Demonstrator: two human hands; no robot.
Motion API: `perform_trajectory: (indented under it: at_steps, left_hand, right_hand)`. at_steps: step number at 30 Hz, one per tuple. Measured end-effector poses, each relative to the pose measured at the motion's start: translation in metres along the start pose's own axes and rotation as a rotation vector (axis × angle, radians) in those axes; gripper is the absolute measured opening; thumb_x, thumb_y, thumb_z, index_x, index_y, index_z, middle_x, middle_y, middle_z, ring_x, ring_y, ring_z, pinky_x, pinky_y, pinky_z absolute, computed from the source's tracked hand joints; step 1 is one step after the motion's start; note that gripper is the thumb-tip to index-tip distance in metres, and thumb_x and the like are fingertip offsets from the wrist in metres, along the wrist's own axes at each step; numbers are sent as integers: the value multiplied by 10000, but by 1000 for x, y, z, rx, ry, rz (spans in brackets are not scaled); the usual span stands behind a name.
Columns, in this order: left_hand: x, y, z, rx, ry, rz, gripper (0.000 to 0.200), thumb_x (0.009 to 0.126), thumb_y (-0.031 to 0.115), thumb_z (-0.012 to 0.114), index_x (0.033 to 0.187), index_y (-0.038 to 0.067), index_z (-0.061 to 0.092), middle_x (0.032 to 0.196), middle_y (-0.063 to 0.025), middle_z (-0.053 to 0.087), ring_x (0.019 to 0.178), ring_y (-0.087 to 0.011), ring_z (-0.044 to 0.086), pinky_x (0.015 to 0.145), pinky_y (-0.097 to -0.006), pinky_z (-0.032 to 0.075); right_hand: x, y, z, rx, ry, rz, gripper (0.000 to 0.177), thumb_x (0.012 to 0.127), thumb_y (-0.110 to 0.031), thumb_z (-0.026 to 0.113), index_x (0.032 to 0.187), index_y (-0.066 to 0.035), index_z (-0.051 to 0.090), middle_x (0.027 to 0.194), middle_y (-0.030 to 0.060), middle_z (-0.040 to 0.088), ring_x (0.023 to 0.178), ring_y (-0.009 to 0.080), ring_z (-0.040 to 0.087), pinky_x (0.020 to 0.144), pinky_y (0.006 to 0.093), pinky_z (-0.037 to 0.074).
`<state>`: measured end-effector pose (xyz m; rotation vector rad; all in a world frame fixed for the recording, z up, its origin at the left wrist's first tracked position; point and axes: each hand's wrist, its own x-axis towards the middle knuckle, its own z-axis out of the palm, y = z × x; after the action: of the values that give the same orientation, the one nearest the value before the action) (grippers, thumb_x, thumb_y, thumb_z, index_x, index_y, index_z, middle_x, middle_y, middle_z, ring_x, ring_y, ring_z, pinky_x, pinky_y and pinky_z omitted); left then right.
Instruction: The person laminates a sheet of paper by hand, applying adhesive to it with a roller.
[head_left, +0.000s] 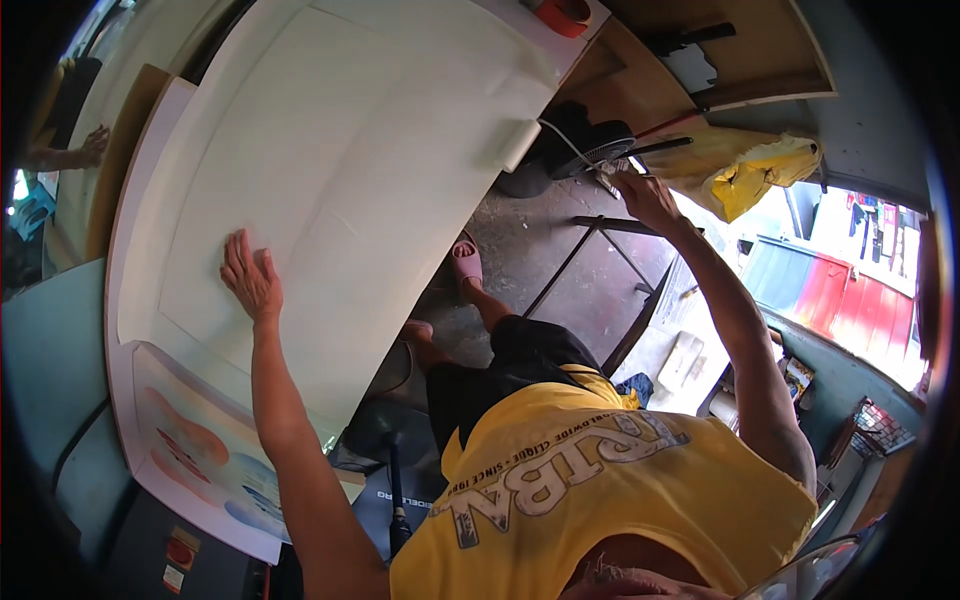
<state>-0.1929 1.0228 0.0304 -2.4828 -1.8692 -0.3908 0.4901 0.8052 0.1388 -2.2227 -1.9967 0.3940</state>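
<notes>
My left hand (251, 278) lies flat on a large pale sheet (330, 190), its fingers slightly spread. The sheet covers most of the tabletop and shows faint creases and a rectangular outline. Out to the right, my right hand (648, 200) is closed around the handle end of a small white paint roller (521, 145). The fingers hide most of that handle. A thin bent wire joins it to the roller sleeve, which rests at the sheet's right edge.
A printed picture (190, 450) shows at the table's lower left. A red tape roll (563, 17) sits at the far edge. Near my right hand are a black fan (608, 143), a yellow bag (765, 175) and a dark metal frame (610, 224).
</notes>
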Motion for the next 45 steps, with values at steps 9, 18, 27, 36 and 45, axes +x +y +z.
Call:
perform_trajectory:
  at_steps: [9, 18, 27, 36, 45]
  left_hand:
    - [0, 3, -2, 6, -29, -18, 569, 1054, 401, 486, 1566, 175, 381, 1606, -99, 374, 1499, -284, 326, 1194, -567, 239]
    - [-1, 2, -5, -69, -34, 13, 603, 1025, 366, 547, 1570, 176, 371, 1615, -105, 362, 1503, -303, 314, 1193, -585, 227]
    - [-2, 1, -4, -57, -15, 5, 601, 1016, 369, 564, 1559, 186, 383, 1607, -99, 375, 1498, -302, 325, 1195, -587, 227]
    - [-1, 4, -7, -74, -30, -15, 584, 1025, 370, 558, 1555, 196, 384, 1599, -94, 381, 1494, -290, 332, 1199, -591, 226]
    - [-3, 3, -2, -1, -8, 2, 597, 1025, 396, 561, 1556, 194, 380, 1592, -85, 387, 1481, -285, 348, 1181, -579, 255]
  right_hand:
    - [18, -49, -10, 122, 148, -9, 206, 970, -193, 668, 1119, -58, 709, 877, 223, 715, 799, 425, 701, 691, 488, 560]
    - [30, -42, 26, 53, 114, -51, 176, 972, -210, 668, 1098, -102, 727, 827, 205, 713, 792, 411, 710, 662, 489, 566]
    - [-1, -61, 10, 103, -2, 82, 199, 984, -193, 636, 1147, -106, 714, 883, 209, 722, 810, 402, 719, 678, 481, 568]
    - [-41, -66, 19, 34, -64, 5, 131, 974, -189, 656, 1017, -73, 700, 822, 189, 706, 737, 400, 699, 648, 472, 560]
    - [46, -168, 20, 174, 25, -60, 188, 1007, -227, 601, 1131, -107, 677, 817, 218, 697, 762, 419, 694, 643, 507, 557]
